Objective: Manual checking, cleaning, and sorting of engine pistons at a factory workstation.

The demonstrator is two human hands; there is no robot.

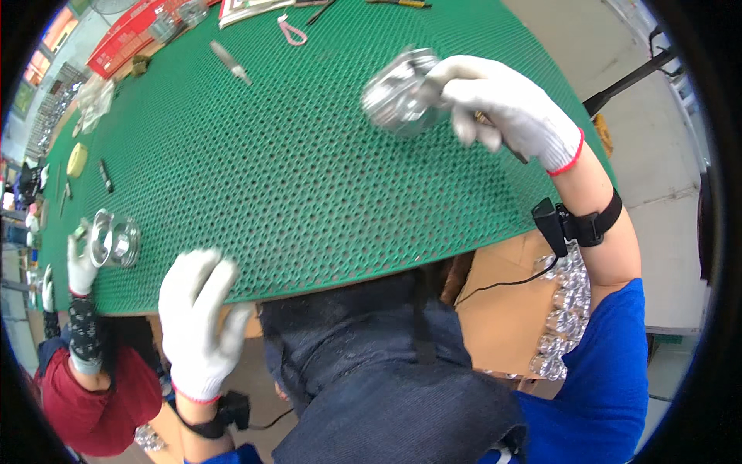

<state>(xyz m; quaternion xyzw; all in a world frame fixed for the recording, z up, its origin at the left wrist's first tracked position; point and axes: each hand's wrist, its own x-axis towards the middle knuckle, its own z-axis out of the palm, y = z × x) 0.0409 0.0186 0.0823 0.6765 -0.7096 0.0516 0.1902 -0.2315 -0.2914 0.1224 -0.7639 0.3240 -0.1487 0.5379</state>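
Observation:
My right hand (502, 108), in a white knitted glove with a red cuff, grips the edge of a shiny round metal part (398, 93) over the right side of the green mat. Motion blurs the part, so its exact kind is unclear. A thin dark tool (516, 151) shows beneath the same palm; how it is held is hidden. My left hand (197, 317), gloved alike, hangs at the table's front edge with fingers stretched out and nothing in them.
At left, a co-worker's gloved hand (79, 263) touches another metal part (116, 240). On the perforated green mat (294, 178) lie a whitish marker-like tool (230, 62), a pink loop (292, 32) and a yellow tape roll (77, 160). A red crate (127, 39) stands far left; cardboard (502, 309) and metal parts (563, 317) sit below right.

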